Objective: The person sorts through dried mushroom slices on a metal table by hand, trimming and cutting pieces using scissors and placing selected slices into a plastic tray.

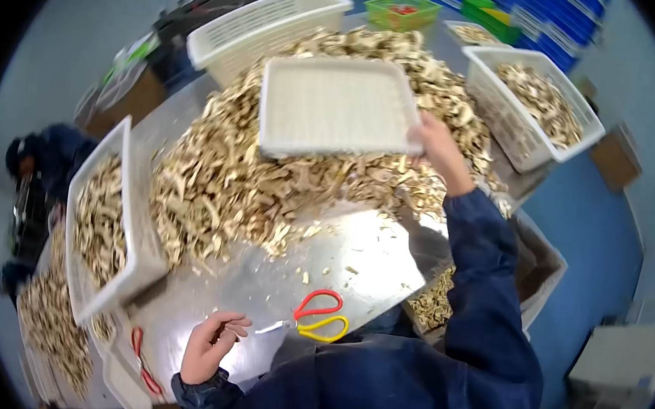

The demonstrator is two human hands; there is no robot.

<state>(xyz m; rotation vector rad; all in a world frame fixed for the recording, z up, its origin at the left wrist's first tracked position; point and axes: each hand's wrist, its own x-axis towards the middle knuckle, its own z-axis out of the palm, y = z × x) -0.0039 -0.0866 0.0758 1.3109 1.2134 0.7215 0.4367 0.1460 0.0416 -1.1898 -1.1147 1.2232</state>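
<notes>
My right hand grips the right edge of a shallow white tray, held above a large heap of dried mushroom slices. No pieces show on the tray's bare surface. Low over the metal table, my left hand is empty, its fingers loosely curled but apart. Just right of it lie scissors with one red and one yellow handle loop. A second, red-handled pair of scissors lies to the left.
White baskets of slices stand left and right; another white basket is at the back. A green basket sits beyond the heap. Below the table's right edge is an open box of pieces. A person is at far left.
</notes>
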